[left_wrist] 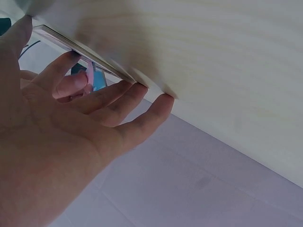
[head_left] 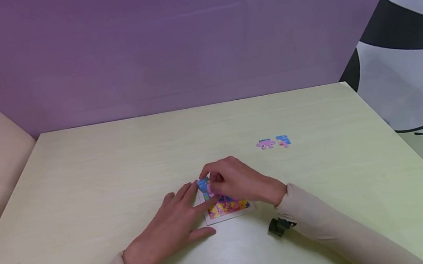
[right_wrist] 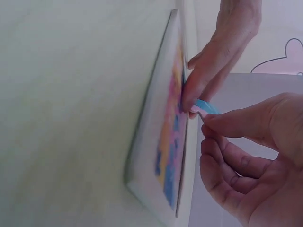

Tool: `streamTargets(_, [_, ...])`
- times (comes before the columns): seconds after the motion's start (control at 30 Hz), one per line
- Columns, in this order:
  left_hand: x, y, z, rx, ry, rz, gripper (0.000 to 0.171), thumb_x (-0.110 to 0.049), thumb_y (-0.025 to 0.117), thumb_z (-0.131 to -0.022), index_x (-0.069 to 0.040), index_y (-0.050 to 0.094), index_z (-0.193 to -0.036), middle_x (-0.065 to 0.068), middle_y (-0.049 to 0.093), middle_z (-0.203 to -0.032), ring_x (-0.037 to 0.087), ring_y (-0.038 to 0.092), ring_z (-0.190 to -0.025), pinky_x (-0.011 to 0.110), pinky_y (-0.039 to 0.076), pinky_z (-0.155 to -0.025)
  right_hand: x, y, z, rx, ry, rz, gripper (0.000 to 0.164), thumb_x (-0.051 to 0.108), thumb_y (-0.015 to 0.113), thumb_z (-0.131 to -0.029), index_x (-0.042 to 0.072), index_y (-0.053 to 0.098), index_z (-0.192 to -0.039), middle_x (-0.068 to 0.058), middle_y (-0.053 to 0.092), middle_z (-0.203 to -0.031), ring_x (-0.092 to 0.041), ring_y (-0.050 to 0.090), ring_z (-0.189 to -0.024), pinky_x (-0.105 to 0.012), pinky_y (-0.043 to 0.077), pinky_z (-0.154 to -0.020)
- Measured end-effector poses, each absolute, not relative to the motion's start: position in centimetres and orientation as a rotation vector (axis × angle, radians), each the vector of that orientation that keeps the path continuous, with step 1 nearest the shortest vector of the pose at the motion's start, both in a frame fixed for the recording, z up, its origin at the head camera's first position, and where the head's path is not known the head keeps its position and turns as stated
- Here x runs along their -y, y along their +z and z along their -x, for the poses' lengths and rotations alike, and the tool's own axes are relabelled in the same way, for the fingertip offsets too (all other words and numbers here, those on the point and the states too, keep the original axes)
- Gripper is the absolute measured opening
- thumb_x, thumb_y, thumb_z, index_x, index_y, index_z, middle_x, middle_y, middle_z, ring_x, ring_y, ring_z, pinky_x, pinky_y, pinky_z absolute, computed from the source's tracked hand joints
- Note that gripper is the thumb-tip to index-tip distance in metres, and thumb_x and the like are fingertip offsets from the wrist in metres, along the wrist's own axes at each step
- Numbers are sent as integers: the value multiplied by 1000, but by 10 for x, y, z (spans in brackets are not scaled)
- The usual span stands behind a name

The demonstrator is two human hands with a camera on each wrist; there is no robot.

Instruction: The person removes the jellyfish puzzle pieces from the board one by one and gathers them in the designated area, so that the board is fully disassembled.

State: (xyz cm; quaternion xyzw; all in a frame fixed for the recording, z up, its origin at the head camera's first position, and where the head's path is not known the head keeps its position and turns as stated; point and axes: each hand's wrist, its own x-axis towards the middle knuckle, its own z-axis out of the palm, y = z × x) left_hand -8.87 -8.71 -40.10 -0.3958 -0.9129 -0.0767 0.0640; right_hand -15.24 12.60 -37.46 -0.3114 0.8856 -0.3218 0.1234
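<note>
A small jigsaw puzzle in a pale frame lies on the table, its lower part filled with yellow, pink and purple picture. My right hand pinches a blue and pink puzzle piece between thumb and forefinger, over the puzzle's upper left corner. The other right fingers are curled in. My left hand is spread along the puzzle's left side. Its index finger reaches across the picture, and the other fingertips touch the frame's edge and the table beside it. My hands partly hide the puzzle.
Two loose puzzle pieces lie side by side beyond my right hand: a pink one with eyes and a blue and pink one. A purple wall rises behind the table. A black device hangs at my right wrist.
</note>
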Motion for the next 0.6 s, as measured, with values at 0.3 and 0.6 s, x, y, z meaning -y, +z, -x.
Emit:
streamTargets(0.3, [86, -400, 89, 2806, -223, 1193, 63, -59, 67, -88, -29, 56, -143, 21, 44, -148, 35, 45, -131, 54, 47, -87, -135, -366, 153, -2628, -1032, 911, 22, 8, 66, -93, 13, 71, -114, 6, 67, -81, -10, 61, -73, -29, 53, -69])
streamTargets(0.6, [89, -399, 88, 2869, -233, 1160, 61, -59, 66, -89, -30, 57, -142, 23, 45, -148, 37, 44, -133, 58, 45, -94, -146, -358, 158, -2738, -997, 868, 22, 7, 65, -94, 12, 73, -114, -2, 70, -81, -13, 59, -73, -30, 52, -68])
